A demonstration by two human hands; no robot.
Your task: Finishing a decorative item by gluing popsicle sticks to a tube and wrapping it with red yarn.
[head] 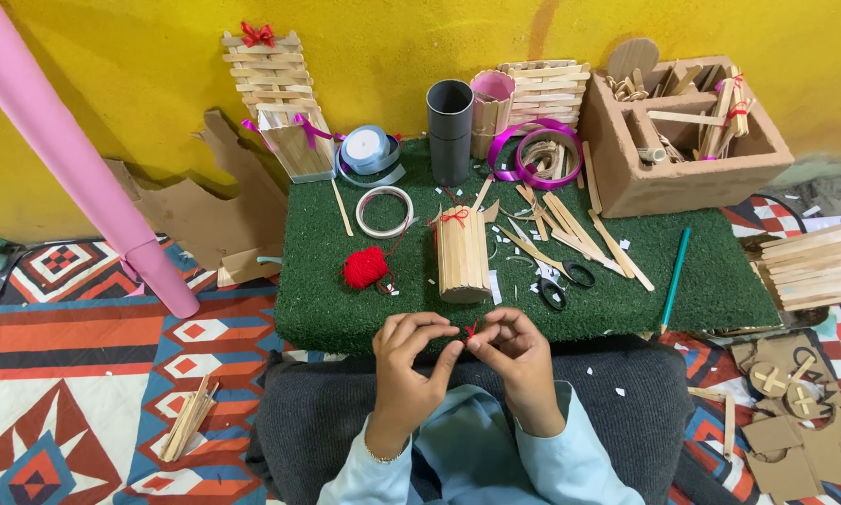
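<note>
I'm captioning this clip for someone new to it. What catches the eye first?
The left hand and right hand pinch a tiny red thread piece at centre bottom. Just beyond, a stick-built cylinder stands on the green mat beside a red yarn ball.

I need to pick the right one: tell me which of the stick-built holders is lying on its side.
The round stick holder on the green mat, just beyond the hands, tied with red thread. The pink-lined holder at the wall stands upright.
</note>
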